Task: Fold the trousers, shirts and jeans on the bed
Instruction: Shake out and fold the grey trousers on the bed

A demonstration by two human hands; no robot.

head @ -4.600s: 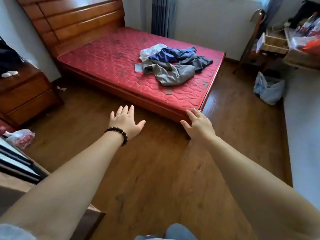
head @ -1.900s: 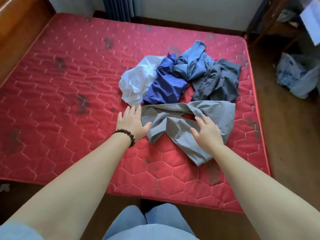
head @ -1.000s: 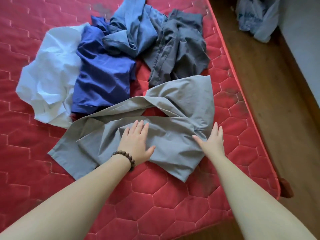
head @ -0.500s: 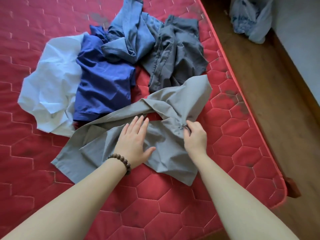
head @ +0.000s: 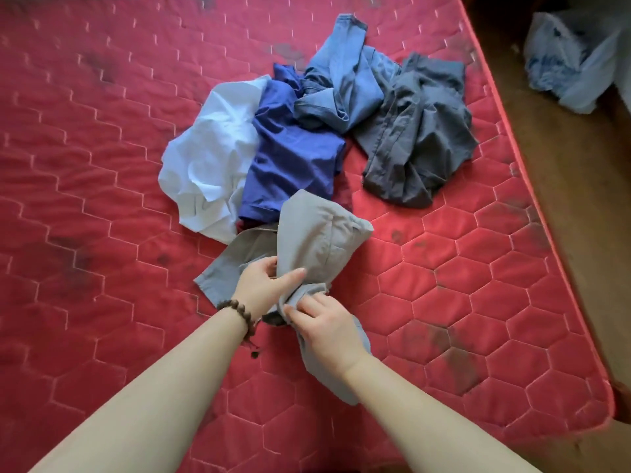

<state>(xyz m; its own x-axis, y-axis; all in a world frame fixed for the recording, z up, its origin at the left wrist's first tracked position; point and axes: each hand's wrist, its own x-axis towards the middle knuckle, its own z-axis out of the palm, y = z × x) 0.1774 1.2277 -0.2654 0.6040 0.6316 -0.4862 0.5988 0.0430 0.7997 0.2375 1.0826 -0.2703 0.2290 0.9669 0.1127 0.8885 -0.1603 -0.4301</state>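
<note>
Light grey trousers (head: pixel 316 235) are bunched up on the red quilted mattress (head: pixel 102 186) near its front. My left hand (head: pixel 263 285), with a bead bracelet on the wrist, grips the gathered cloth from the left. My right hand (head: pixel 327 329) pinches the same bunch just below it. Behind lie a crumpled white shirt (head: pixel 208 158), a deep blue shirt (head: pixel 293 155), a lighter blue garment (head: pixel 345 87) and a dark grey garment (head: pixel 420 138), all unfolded in one heap.
The mattress edge (head: pixel 532 213) runs down the right side, with wooden floor (head: pixel 587 216) beyond it. A pale plastic bag (head: pixel 573 56) sits on the floor at the top right. Bare mattress stretches to the left of the heap.
Both hands were lying flat on the spread grey trousers; they have now gathered the cloth into a bunch and pulled it toward me, away from the heap. The view has widened.
</note>
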